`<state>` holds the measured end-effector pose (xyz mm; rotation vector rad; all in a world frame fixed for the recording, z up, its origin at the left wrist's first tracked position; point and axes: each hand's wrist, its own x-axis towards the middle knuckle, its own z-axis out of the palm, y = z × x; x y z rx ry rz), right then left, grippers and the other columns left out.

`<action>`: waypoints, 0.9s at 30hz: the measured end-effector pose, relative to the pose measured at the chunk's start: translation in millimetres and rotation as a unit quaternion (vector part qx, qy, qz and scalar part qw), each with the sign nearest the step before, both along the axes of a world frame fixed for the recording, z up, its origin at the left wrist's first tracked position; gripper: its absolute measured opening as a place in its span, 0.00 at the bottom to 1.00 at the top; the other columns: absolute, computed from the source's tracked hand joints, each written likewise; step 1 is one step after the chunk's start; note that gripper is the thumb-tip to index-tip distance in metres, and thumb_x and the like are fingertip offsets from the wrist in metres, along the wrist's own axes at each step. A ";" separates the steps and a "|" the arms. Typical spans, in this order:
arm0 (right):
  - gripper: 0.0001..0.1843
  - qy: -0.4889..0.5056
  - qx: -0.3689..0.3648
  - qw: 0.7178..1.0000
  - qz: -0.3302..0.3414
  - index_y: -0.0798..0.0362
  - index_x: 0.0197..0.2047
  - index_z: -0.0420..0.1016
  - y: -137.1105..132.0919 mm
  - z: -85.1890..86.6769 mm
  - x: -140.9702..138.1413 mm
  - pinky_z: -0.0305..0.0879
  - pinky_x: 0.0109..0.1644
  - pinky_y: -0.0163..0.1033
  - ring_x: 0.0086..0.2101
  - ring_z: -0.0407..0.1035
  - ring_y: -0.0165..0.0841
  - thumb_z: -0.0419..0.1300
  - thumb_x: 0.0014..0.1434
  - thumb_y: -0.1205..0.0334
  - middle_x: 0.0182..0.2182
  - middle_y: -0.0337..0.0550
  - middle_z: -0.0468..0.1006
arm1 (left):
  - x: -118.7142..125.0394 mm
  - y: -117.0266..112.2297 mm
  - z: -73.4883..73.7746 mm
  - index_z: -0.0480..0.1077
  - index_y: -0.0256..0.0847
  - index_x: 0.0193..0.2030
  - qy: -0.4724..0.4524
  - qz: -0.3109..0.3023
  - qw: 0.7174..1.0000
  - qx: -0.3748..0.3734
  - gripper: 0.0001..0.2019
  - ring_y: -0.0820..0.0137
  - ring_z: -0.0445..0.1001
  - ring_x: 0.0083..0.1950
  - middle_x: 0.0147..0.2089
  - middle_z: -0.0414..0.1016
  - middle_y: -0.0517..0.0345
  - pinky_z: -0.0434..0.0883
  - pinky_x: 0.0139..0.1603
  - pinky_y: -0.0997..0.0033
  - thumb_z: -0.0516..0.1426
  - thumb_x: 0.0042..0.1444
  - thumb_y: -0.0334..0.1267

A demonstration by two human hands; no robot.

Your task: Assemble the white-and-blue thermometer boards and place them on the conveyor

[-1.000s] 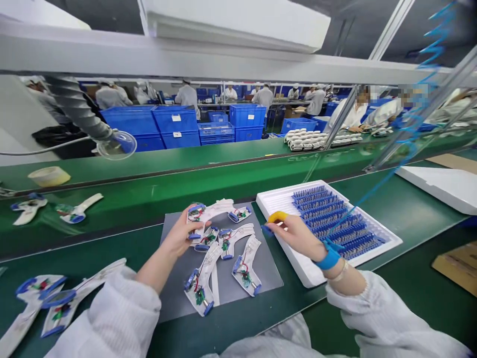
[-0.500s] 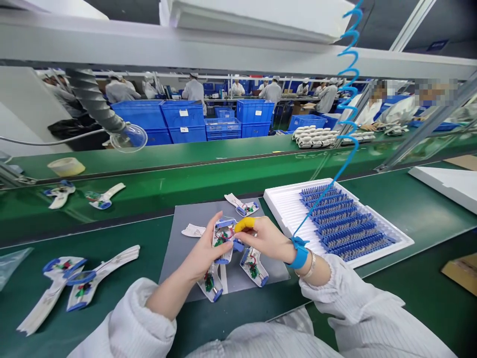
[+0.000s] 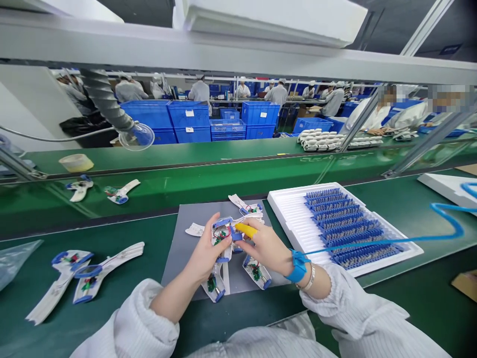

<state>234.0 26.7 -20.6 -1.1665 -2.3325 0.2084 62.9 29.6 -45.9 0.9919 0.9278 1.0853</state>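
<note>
At centre, the left hand (image 3: 206, 252) grips a shell (image 3: 219, 232), the right hand (image 3: 269, 247) pinches a blue part (image 3: 236, 234) there, unfinished; tray (image 3: 289, 215) at right holds more

Over a grey mat (image 3: 176, 262), the left hand (image 3: 206, 252) is gripping a wired white-and-blue housing (image 3: 221, 232), the right hand (image 3: 267, 247) is holding a small blue part (image 3: 236, 235) at its edge, and a white tray (image 3: 288, 216) is lying to the right.
</note>
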 end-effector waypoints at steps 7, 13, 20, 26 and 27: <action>0.09 0.038 0.049 0.998 0.014 0.55 0.42 0.69 2.8 -10.6 -3.8 0.66 0.37 0.39 0.36 0.66 0.35 0.54 0.58 0.64 0.36 0.46 0.70 | 4.1 -2.7 -7.7 0.52 0.50 0.61 -0.019 0.036 0.999 0.007 0.35 0.62 0.67 0.54 0.56 0.66 0.52 0.62 0.56 0.61 0.61 0.47 0.39; 0.11 0.024 0.129 0.991 -0.011 0.56 0.41 0.71 7.7 -9.5 -4.7 0.62 0.42 0.47 0.40 0.61 0.40 0.56 0.57 0.58 0.37 0.50 0.68 | 4.5 0.5 -6.8 0.55 0.48 0.57 -0.027 0.076 0.997 -0.002 0.33 0.67 0.71 0.45 0.49 0.69 0.56 0.66 0.50 0.65 0.63 0.43 0.36; 0.17 0.061 -0.261 0.963 0.018 0.56 0.47 0.71 88.1 5.6 15.7 0.65 0.41 0.40 0.36 0.69 0.36 0.57 0.56 0.56 0.35 0.45 0.74 | -17.9 35.7 -28.2 0.43 0.40 0.59 0.220 0.061 0.970 0.084 0.30 0.65 0.73 0.46 0.50 0.69 0.47 0.70 0.46 0.64 0.53 0.52 0.42; 0.13 0.099 -0.324 0.931 -0.135 0.60 0.39 0.70 191.9 -20.8 4.0 0.66 0.29 0.33 0.26 0.67 0.25 0.53 0.62 0.58 0.29 0.40 0.72 | -59.7 70.9 -55.4 0.51 0.38 0.61 0.446 -0.028 0.879 0.170 0.28 0.59 0.49 0.66 0.65 0.53 0.41 0.49 0.63 0.52 0.50 0.52 0.35; 0.13 0.108 -0.322 0.927 -0.158 0.60 0.41 0.69 203.2 -25.0 1.9 0.68 0.31 0.34 0.28 0.68 0.26 0.53 0.62 0.58 0.32 0.41 0.72 | -65.7 71.3 -57.3 0.56 0.41 0.58 0.477 -0.056 0.858 0.182 0.26 0.58 0.47 0.67 0.65 0.53 0.45 0.45 0.64 0.50 0.51 0.50 0.35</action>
